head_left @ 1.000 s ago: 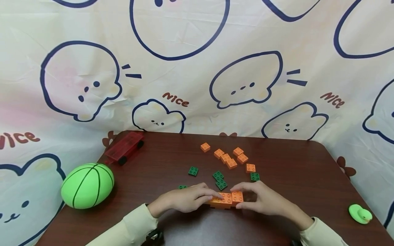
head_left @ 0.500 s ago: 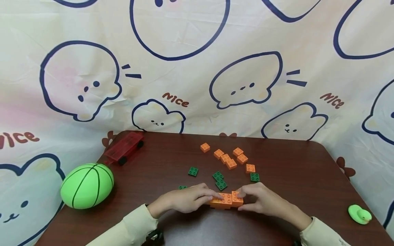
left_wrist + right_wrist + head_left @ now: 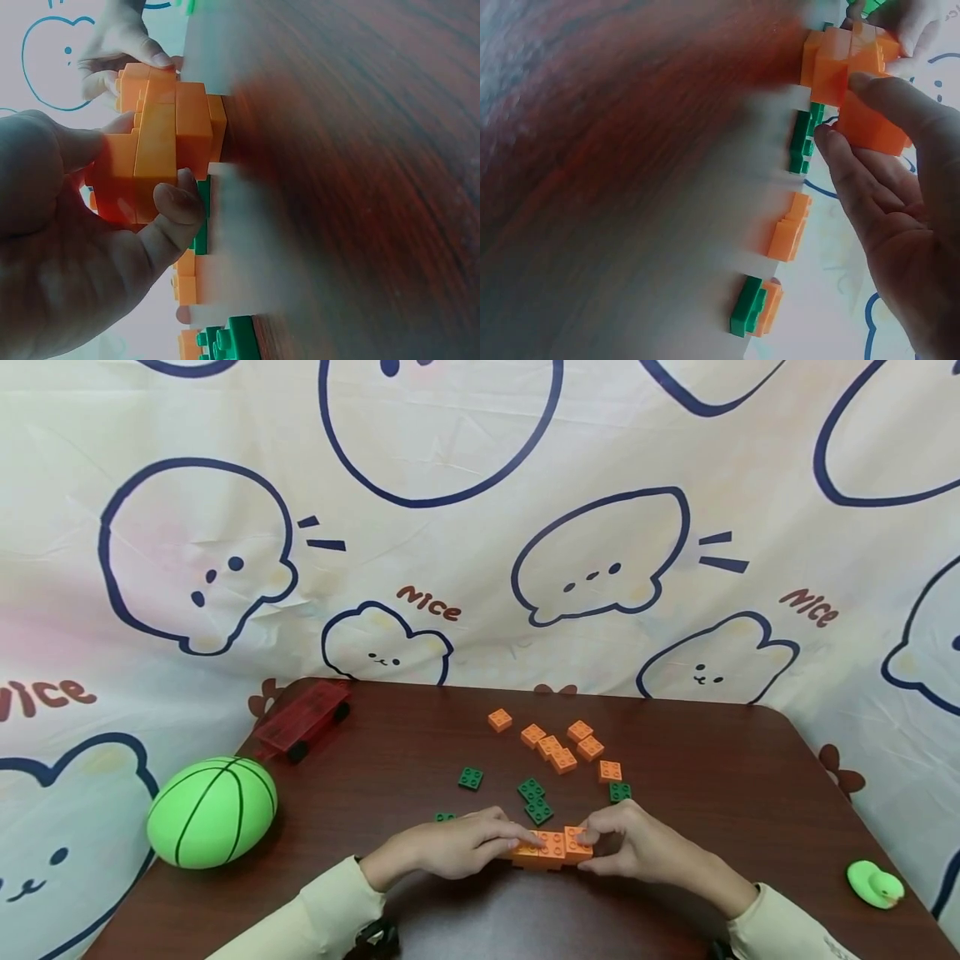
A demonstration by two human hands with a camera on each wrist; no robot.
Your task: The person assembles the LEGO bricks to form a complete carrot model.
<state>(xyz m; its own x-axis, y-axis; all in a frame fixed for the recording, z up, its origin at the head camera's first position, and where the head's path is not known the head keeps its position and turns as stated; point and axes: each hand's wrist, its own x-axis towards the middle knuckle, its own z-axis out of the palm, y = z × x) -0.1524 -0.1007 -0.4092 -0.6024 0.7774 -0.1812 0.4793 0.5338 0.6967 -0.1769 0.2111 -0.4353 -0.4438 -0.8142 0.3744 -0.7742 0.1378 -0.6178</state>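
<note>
A block built of several orange toy bricks [image 3: 551, 847] stands in front of me near the middle of the table. My left hand [image 3: 467, 843] grips its left part, with the thumb on one side and fingers on the other in the left wrist view. At the right end, my right hand [image 3: 637, 846] pinches an orange brick [image 3: 874, 127] between thumb and fingers. That brick sits against the rest of the block, its studs partly covered by the fingertips. In the left wrist view the stepped layers of the block [image 3: 157, 157] show clearly.
Behind the hands lie loose green bricks [image 3: 531, 790] and several loose orange bricks [image 3: 563, 761]. A green ball [image 3: 213, 812] and a red toy cart [image 3: 303, 720] stand at the left. A green toy duck [image 3: 875, 884] sits near the right edge. Patterned cloth hangs behind the table.
My right hand's fingers have drawn in over the end brick, from its far edge to its right part. The left hand and the block have hardly moved.
</note>
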